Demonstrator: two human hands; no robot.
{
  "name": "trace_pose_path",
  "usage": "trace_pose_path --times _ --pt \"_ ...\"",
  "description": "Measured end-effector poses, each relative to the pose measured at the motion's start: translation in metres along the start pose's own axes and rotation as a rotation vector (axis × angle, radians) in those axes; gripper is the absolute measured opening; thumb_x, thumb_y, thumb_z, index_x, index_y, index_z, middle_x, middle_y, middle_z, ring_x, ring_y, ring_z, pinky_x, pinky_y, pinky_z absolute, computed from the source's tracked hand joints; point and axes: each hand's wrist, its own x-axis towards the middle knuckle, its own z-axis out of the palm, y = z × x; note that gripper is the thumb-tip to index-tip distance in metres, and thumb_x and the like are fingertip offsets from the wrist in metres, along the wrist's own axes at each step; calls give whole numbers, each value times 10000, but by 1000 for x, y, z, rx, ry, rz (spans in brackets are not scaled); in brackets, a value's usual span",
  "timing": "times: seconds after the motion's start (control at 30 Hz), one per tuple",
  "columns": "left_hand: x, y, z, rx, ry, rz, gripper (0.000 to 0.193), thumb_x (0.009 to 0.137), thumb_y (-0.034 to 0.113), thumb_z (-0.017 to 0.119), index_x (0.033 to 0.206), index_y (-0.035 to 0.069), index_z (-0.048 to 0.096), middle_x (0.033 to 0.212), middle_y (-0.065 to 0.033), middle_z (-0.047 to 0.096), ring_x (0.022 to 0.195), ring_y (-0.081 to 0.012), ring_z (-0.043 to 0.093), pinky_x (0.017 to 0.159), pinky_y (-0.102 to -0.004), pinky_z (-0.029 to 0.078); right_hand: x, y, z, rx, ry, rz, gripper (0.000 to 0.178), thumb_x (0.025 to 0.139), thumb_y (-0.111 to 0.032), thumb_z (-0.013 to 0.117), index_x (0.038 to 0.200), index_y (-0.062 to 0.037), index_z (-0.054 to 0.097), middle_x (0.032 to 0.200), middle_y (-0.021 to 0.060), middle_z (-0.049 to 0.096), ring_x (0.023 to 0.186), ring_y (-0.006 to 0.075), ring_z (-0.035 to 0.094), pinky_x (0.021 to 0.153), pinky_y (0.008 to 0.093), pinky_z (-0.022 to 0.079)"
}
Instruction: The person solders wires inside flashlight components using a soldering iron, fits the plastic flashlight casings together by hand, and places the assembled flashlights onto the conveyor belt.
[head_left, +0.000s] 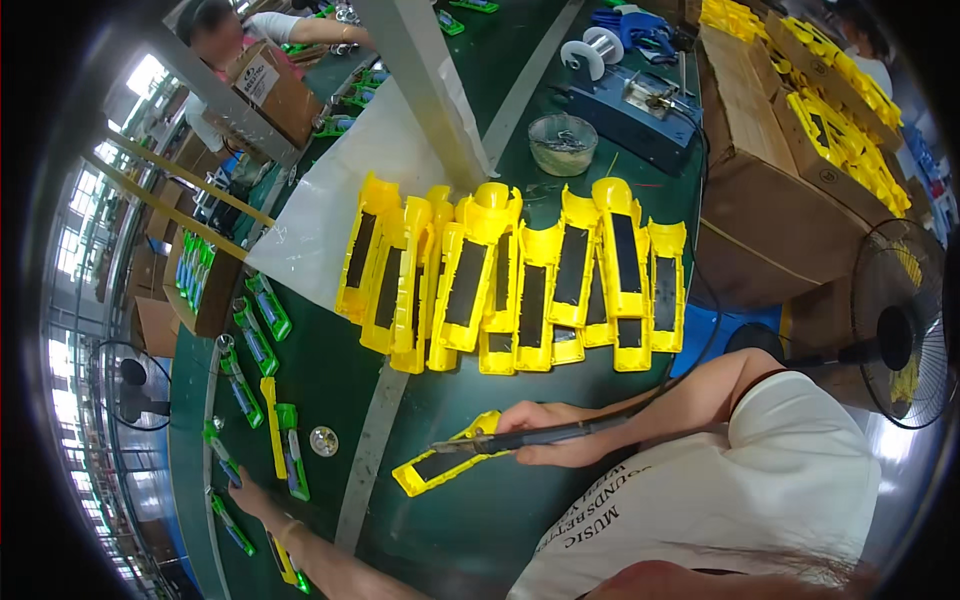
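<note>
- While the right hand (550, 436) grips a dark soldering iron (588, 427), its fingers curled around the handle, the tip crosses over a yellow casing (412, 481) on the green table (440, 540).
- Near the table's left edge, the left hand (256, 500) is at a green-and-blue device (222, 455); whether its fingers pinch it, I cannot tell.
- More yellow casings (488, 225) with black strips lie crowded ahead of the right hand.

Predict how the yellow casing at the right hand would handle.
The yellow casing looks like thin moulded plastic, so probably stiff and light for its size. Its long, shallow shape suggests it would slide rather than roll.
</note>
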Motion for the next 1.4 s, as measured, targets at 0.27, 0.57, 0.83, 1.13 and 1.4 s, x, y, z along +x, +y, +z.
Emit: trace_pose_path --times 0.27,0.57,0.83,1.13,1.4 --pt "-268 134 -126 -764 -715 353 580 615 180 743 1118 9 511 1229 -125 489 1250 -282 353 1030 -387 255 5 12 3 218 95 3 380 922 -389 433 1113 -76 333 890 41 503 777 103 521 701 269 443" --pt "-420 120 -124 -258 -458 570 560 655 184 743 1152 64 514 1186 -136 527 1199 -344 412 1048 -512 207 -8 9 14 314 -98 88 282 930 -271 454 1106 -75 352 880 33 488 765 88 530 670 238 449" --pt "-437 81 -172 -97 -117 951 388 651 416 726 858 115 595 821 -47 508 800 -241 495 681 -372 381 -16 5 -9 369 199 -130 292 925 -262 466 1124 -65 383 867 69 554 724 68 506 599 182 381" --pt "-415 143 -141 -278 -218 964 253 646 106 702 897 115 670 983 -14 610 932 -207 540 752 -334 424 -29 -17 -10 366 252 -288 305 838 -178 591 1025 -51 387 818 96 511 585 128 474 514 223 390" --pt "-418 156 -115 -583 -529 867 216 636 27 657 843 90 658 905 -35 607 786 -227 550 688 -326 462 -47 0 -15 354 118 -141 274 823 -127 593 955 -60 362 794 85 492 550 111 465 457 214 385"
